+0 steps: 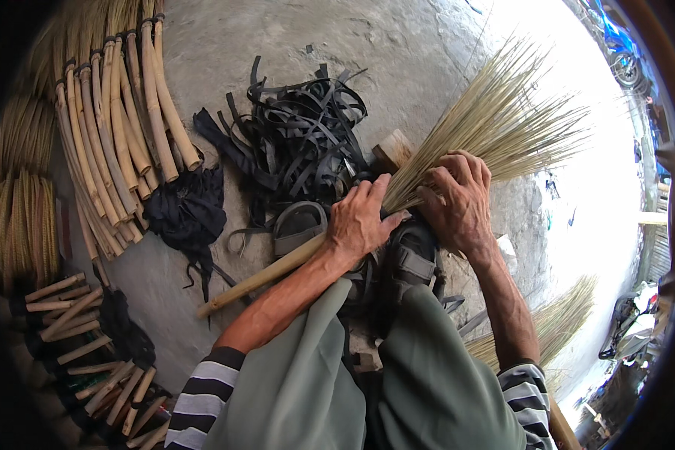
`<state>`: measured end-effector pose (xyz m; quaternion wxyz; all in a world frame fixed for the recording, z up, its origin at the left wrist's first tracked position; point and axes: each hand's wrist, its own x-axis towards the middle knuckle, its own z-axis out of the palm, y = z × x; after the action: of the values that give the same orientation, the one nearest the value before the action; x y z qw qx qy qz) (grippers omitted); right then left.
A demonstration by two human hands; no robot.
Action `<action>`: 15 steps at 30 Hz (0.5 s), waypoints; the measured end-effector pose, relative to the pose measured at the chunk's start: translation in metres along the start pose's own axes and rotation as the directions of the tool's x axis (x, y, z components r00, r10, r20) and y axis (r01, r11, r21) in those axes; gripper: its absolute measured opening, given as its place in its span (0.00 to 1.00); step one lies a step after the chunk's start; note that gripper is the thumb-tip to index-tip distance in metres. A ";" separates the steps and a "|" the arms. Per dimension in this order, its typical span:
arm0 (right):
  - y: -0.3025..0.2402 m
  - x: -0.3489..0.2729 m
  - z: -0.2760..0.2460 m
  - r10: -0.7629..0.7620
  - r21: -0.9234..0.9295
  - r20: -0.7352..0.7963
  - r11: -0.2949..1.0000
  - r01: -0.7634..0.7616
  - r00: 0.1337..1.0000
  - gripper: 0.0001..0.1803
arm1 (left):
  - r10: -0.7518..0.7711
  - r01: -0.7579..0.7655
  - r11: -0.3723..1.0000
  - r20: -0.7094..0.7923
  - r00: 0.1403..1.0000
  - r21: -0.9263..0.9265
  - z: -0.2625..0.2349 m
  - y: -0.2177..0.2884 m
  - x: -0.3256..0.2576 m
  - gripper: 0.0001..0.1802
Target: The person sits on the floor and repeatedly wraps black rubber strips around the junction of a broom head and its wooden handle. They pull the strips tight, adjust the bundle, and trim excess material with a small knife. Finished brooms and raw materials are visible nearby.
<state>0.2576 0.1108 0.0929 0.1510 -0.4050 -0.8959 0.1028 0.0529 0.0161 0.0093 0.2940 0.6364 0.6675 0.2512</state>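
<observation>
Broom (427, 161) lay across the lap over the concrete floor (397, 52), bristle fan pointing up-right, wooden handle (266, 275) running down-left. Left hand (360, 221) was clenched round the neck where bristles meet handle; right hand (457, 199) gripped the bristle bundle just beside it. Likely light; bristles stiff but springy and brittle at the tips, so hold at the bound neck or handle, not the fan. Black rubber strips (300, 139) lay just beyond, finished handles (120, 127) toward the floor's left edge.
</observation>
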 end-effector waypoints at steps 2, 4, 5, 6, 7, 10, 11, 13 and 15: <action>0.002 -0.001 0.001 0.046 0.067 0.004 0.997 -0.046 0.999 0.15 | -0.005 0.005 1.000 0.011 1.000 -0.015 -0.001 0.000 0.001 0.44; 0.003 0.002 -0.001 0.065 0.094 0.007 0.993 -0.065 0.998 0.14 | -0.023 0.024 0.998 0.025 0.999 -0.051 -0.001 0.000 0.003 0.43; 0.003 0.003 -0.002 0.029 0.093 -0.047 0.995 -0.025 0.998 0.13 | -0.015 0.016 0.997 0.025 1.000 -0.070 -0.001 0.000 0.005 0.42; 0.000 0.002 -0.004 0.016 0.101 -0.098 0.995 -0.006 0.995 0.13 | -0.015 0.017 0.996 0.026 1.000 -0.089 -0.002 0.000 0.006 0.42; -0.005 -0.001 -0.005 -0.012 0.115 -0.159 0.993 0.030 0.987 0.12 | -0.028 0.032 0.994 0.045 0.999 -0.104 -0.004 0.000 0.007 0.41; -0.029 -0.029 -0.004 0.123 0.142 -0.236 0.986 -0.091 0.964 0.11 | -0.043 0.047 0.993 0.036 0.998 -0.109 -0.006 0.001 0.010 0.39; -0.037 -0.047 -0.002 0.193 0.177 -0.203 0.971 -0.158 0.960 0.12 | -0.040 0.041 0.997 0.018 0.999 -0.062 -0.006 0.002 0.012 0.38; -0.049 -0.093 0.006 0.331 0.255 -0.057 0.917 -0.307 0.942 0.12 | -0.047 0.047 0.999 0.003 0.999 0.024 -0.003 0.005 0.014 0.36; -0.059 -0.151 0.021 0.474 0.294 0.028 0.838 -0.460 0.880 0.12 | -0.091 0.092 0.995 -0.010 0.996 0.027 0.002 0.008 0.016 0.34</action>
<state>0.3033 -0.0431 0.0635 0.1998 -0.5864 -0.7413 0.2580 0.0593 0.0322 0.0128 0.2934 0.6080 0.7006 0.2309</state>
